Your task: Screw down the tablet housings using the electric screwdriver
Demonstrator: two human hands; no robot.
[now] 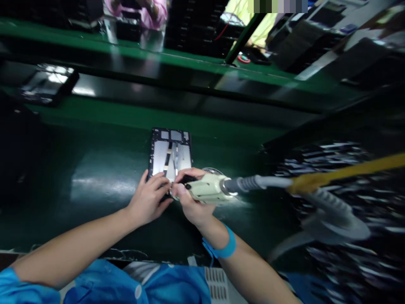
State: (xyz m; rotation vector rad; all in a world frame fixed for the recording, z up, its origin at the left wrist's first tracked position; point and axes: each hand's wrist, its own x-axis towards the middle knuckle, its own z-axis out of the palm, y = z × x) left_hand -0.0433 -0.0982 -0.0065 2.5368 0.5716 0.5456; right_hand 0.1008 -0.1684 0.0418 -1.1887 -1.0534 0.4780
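Note:
A flat device (160, 153), perhaps an opened tablet, lies on the dark green bench with silvery panels and a dark frame. My left hand (151, 195) rests over its near left edge, fingers bent against it; whether they pinch any small part is hidden. Gripped in my right hand (193, 202) is a pale green electric screwdriver (210, 188), tilted, its tip end at the device's near edge between my two hands. The tip itself cannot be made out. A grey cable runs from the tool's back end to the right. Around my right wrist sits a blue strap (228, 242).
Farther left, a stack of dark flat devices (47, 84) stands on the conveyor strip (190, 95) beyond the bench. Blurred rows of dark parts (335, 169) fill the right side. A yellow-wrapped cable (354, 169) crosses there. Across the line are people in pink (155, 14) and yellow.

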